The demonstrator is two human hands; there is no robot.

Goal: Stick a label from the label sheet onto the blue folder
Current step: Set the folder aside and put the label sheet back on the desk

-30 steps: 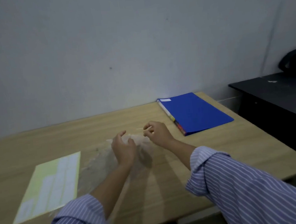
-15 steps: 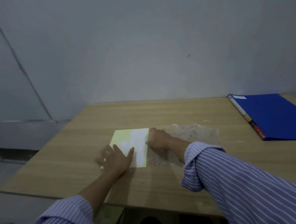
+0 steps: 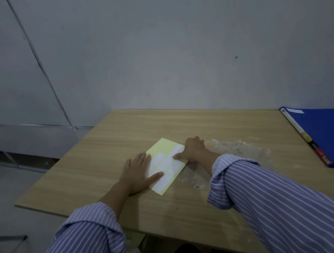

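Your left hand [image 3: 136,173] lies flat, palm down, on the wooden table [image 3: 107,153] just left of centre frame, fingers spread and pointing up and to the right. Its thumb reaches out to the right and presses on the near part of the label sheet [image 3: 167,165], while the fingertips touch the sheet's left edge. Nothing is gripped in that hand; it is open and pinning the paper.

Your right hand [image 3: 193,150] comes in from the right, knuckles up, fingers curled down onto the sheet's right edge. The thumb points left and rests on one of the white labels. You cannot tell from this angle whether a label edge is pinched under the fingers or only pressed.

The label sheet is pale yellow with white label strips, lying at a slant in the middle of the frame between your two hands. The blue folder [image 3: 331,133] lies closed and flat at the right edge of the frame, well apart from the sheet, with a small white label near its far left corner. A whitish smear [image 3: 236,150] marks the table between your right forearm and the folder.

Both forearms show rolled-up striped sleeves [image 3: 294,205] in the lower part of the frame.
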